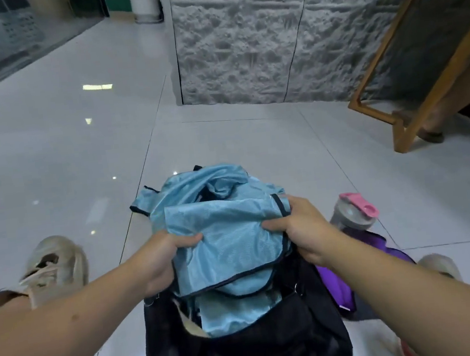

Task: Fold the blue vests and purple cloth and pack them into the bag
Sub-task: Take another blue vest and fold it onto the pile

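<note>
Both hands, left hand (160, 256) and right hand (298, 229), clamp a folded blue vest (223, 237) over the open black bag (247, 346); more blue vests (208, 186) lie crumpled beyond, purple cloth (337, 286) just right.

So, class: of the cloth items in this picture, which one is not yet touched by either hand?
The purple cloth, lying on the floor right of the black bag. The left hand and right hand both grip the blue vests above the bag.
</note>
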